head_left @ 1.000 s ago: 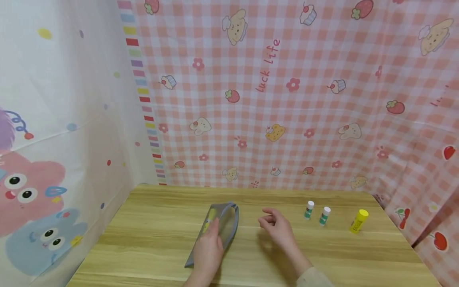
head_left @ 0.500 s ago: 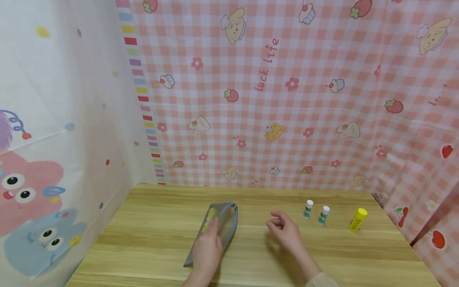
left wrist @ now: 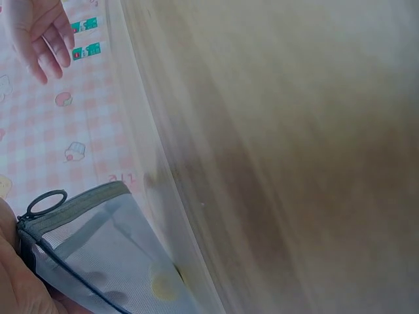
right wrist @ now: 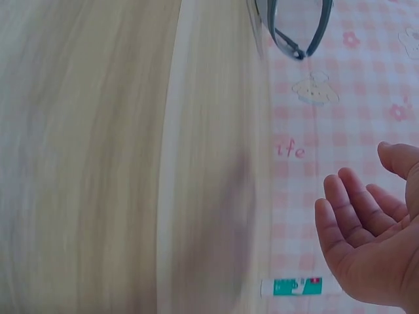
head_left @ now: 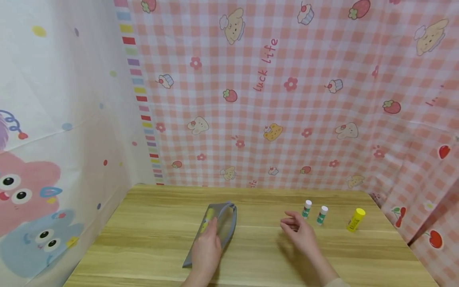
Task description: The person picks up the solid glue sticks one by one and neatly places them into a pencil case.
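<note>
Right now the clearest writing I can read from my remote seat is "luck life", printed in red on the pink checked cloth (head_left: 251, 113) behind the worktop (head_left: 143, 227); lower down, the right wrist view catches just "ife". On the yellow tube (head_left: 356, 220) I make out dark lettering, too small for me to read. The two smaller tubes, a nearer-to-centre one (head_left: 306, 209) and its neighbour (head_left: 322, 215), have white caps and green labels with a touch of red, and I can't make out their print either.

Compared with a second ago, the right hand (head_left: 303, 235) has travelled rightward over the worktop and is now near the first small tube; I can't tell from my views whether they touch. Its fingers are loosely bent and hold nothing. The left hand (head_left: 206, 251) has stayed where it was, gripping the pouch (head_left: 226, 227), with one digit laid along the mesh; most of its other fingers are hidden from me.

That pouch sits left of the right hand, around the middle of the worktop, slanting away from the person. I see translucent grey mesh with darker grey edging, a mouth that gapes on its right side, and a ring-shaped zip pull (left wrist: 47, 203) at one corner. Something yellow (head_left: 208, 217) shows through the mesh.
</note>
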The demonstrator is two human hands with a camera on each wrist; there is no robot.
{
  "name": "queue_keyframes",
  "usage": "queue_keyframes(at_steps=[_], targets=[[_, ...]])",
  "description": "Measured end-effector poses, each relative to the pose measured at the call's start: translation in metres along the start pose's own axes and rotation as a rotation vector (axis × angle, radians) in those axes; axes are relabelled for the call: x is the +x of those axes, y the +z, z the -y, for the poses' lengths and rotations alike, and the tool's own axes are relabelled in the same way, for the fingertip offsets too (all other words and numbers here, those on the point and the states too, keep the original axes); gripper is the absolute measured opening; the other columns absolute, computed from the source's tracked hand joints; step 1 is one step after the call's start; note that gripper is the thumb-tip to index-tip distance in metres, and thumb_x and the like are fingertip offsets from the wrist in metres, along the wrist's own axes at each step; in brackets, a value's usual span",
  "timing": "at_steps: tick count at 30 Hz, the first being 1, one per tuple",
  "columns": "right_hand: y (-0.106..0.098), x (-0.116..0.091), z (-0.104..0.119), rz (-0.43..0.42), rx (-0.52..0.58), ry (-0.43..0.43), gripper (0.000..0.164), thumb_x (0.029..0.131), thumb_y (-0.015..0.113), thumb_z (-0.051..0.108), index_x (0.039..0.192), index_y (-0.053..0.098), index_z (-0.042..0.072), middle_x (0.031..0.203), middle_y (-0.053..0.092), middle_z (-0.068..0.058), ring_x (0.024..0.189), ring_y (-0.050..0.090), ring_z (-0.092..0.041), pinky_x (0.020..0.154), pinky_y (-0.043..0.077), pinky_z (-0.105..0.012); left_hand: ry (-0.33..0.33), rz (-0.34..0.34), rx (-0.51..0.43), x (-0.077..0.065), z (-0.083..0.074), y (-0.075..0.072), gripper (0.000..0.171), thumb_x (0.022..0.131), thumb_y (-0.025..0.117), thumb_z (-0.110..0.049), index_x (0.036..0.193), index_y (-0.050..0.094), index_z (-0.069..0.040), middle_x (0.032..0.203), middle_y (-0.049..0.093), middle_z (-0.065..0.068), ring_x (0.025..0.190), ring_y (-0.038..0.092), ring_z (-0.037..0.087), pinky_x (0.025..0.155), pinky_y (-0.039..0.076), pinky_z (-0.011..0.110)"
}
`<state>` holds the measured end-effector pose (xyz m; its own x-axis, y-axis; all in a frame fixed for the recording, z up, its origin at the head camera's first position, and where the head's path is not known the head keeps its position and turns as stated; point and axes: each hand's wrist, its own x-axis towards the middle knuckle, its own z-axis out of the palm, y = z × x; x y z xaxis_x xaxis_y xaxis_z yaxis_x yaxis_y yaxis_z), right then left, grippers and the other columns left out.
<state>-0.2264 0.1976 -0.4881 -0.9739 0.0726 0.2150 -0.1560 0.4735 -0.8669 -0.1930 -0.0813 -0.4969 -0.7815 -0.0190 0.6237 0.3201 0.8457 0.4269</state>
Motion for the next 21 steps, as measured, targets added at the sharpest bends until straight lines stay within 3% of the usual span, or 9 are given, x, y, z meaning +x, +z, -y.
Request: queue_keyframes(at_steps=[5, 15, 21], targets=[[-0.013, -0.002, -0.005, -0.017, -0.017, -0.048, 0.04, 0.091, 0.069, 0.003, 0.128, 0.057, -0.005, 0.104, 0.072, -0.016, 0.091, 0.069, -0.023, 0.078, 0.055, -0.022, -0.012, 0.008, -0.002, 0.0, 0.0, 0.0, 0.045, 0.078, 0.066, 0.011, 0.122, 0.063, 0.007, 0.114, 0.068, 0.025, 0.079, 0.072, 0.036, 0.053, 0.058, 0.036], [-0.043, -0.008, -0.022, -0.063, -0.037, -0.123, 0.042, 0.089, 0.07, 0.0, 0.128, 0.056, -0.007, 0.106, 0.07, -0.021, 0.086, 0.063, 0.0, 0.076, 0.053, -0.015, -0.015, 0.002, 0.0, 0.0, 0.0, 0.0, 0.046, 0.077, 0.066, 0.012, 0.122, 0.063, 0.007, 0.113, 0.069, 0.024, 0.077, 0.072, 0.034, 0.052, 0.058, 0.036], [-0.061, -0.009, -0.033, -0.113, -0.091, -0.223, 0.044, 0.086, 0.071, -0.004, 0.127, 0.054, -0.009, 0.105, 0.07, -0.024, 0.086, 0.064, -0.001, 0.074, 0.05, -0.01, -0.024, 0.008, 0.002, 0.0, 0.0, 0.0, 0.046, 0.077, 0.067, 0.012, 0.123, 0.063, 0.006, 0.113, 0.068, 0.024, 0.079, 0.072, 0.036, 0.055, 0.059, 0.039]])
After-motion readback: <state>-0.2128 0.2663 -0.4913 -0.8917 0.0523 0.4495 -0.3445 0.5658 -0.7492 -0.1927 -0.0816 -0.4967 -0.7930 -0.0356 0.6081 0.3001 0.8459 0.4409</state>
